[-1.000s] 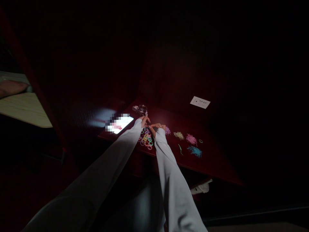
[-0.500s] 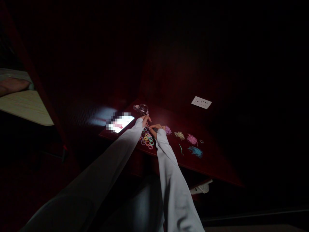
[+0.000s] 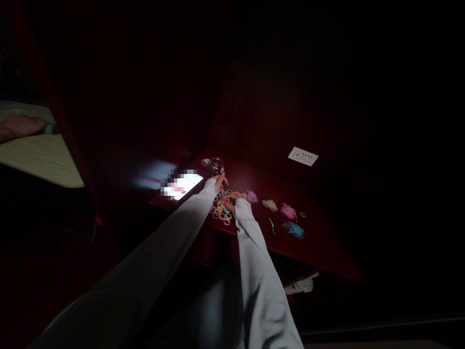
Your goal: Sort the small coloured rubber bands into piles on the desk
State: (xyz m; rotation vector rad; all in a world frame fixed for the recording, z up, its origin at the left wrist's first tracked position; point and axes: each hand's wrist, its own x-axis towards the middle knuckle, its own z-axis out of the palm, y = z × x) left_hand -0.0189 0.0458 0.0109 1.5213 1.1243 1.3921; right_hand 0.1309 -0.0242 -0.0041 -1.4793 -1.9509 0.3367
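Note:
My left hand (image 3: 221, 182) is at the back left of the dark red table, just in front of a clear container (image 3: 217, 165). Its fingers are small and dim, and whether they hold anything does not show. Beside it, lower and to the right, my right hand (image 3: 232, 198) reaches over a spread of small coloured rings (image 3: 220, 213) that look like hair ties. Its thumb and forefinger are apart at the rings, with nothing visible between them. The right hand and sleeve cover part of the spread.
Piles of thin bands lie to the right: purple (image 3: 252, 196), cream (image 3: 270, 205), pink (image 3: 289, 211) and blue (image 3: 294, 230). Near them are a green strip (image 3: 272, 226) and a single ring (image 3: 302, 214). A lit phone (image 3: 189, 185) lies left. Another person's arm (image 3: 23, 127) rests on a pale table (image 3: 43, 162).
My right hand has moved slightly down and left from beside my left hand to the rings, and its fingers have spread. My left hand has hardly moved.

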